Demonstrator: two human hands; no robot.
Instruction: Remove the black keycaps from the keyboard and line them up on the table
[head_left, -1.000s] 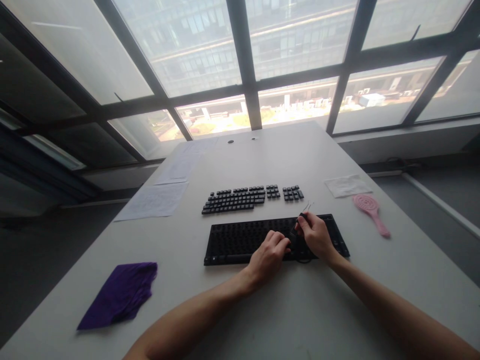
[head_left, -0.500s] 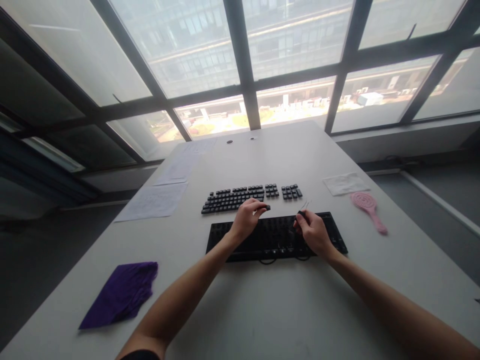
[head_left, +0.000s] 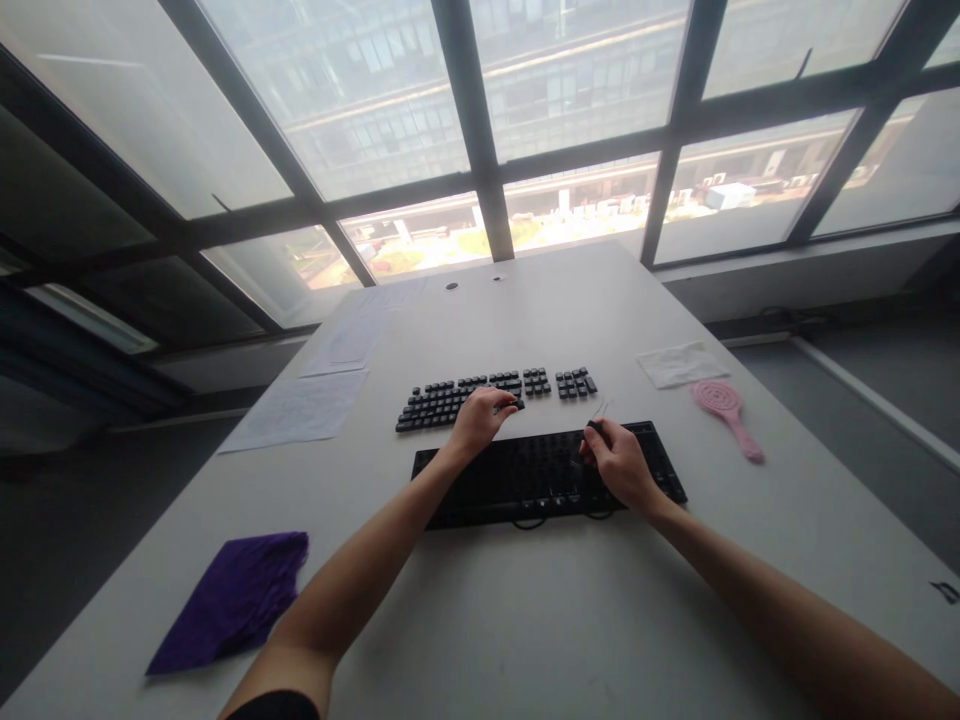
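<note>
Between the thumb and fingertips of my left hand point(head_left: 478, 422) is a small black keycap point(head_left: 517, 404). That hand hovers at the near edge of the laid-out keycaps point(head_left: 435, 405), which stand in keyboard-like rows and blocks on the desk. My right hand point(head_left: 622, 464) is closed around the dark handle of a wire keycap puller point(head_left: 602, 406), its thin wire loops pointing up and away. Beneath both hands lies a black keyboard point(head_left: 487, 480), mostly stripped of caps, with several keys still on its near row and right end. My right hand covers part of it.
A pink hairbrush point(head_left: 721, 398) and a white cloth or tissue point(head_left: 681, 365) lie to the right. Paper sheets point(head_left: 292, 410) are on the left, with a folded purple cloth point(head_left: 229, 600) nearer me. Windows point(head_left: 570, 180) rise behind the white desk point(head_left: 570, 320).
My left hand has moved left and slightly away from me with the keycap, from above the keyboard towards the keycap rows. My right hand keeps the puller nearly in place. The view has shifted slightly.
</note>
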